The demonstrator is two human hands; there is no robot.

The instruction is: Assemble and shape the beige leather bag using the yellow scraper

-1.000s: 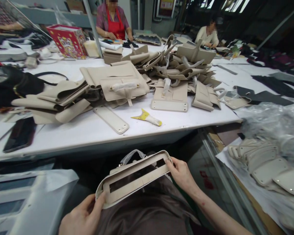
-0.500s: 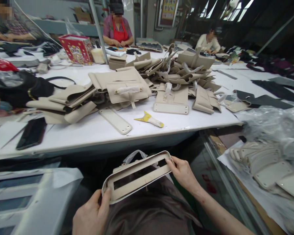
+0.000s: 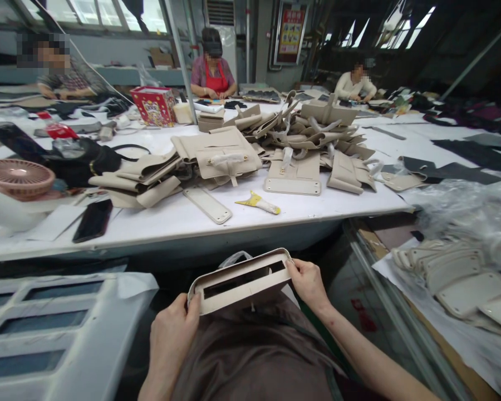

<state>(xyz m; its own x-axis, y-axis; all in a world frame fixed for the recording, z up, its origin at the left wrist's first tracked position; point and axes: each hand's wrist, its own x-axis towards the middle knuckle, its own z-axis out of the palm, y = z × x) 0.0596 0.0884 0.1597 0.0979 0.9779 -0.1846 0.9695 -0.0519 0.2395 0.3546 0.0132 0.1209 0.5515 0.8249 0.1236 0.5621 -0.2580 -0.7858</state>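
Observation:
Over my lap I hold a beige handbag body (image 3: 244,292), its long rectangular opening facing up toward me. My left hand (image 3: 173,328) pinches its left end, thumb on the rim. At the right end, the fingers of my right hand (image 3: 307,283) are closed on the corner. Behind the rim a clear plastic-wrapped handle shows in part. On the table ahead lie a beige base panel (image 3: 209,205) with holes at its ends and a yellow-and-white taped tool (image 3: 259,203). Another base panel (image 3: 292,186) sits against a bag piece farther back.
Beige bag pieces (image 3: 288,131) are heaped on the white table (image 3: 171,228). A phone (image 3: 92,220) and a pink fan (image 3: 19,178) lie to the left. More base panels (image 3: 470,287) are stacked at right beside plastic film. Several co-workers sit across the table. A white slotted rack (image 3: 96,320) stands at lower left.
The bag body has shifted slightly up and right in view, its opening looking narrower. Both hands keep their hold. My view has tilted up and turned left.

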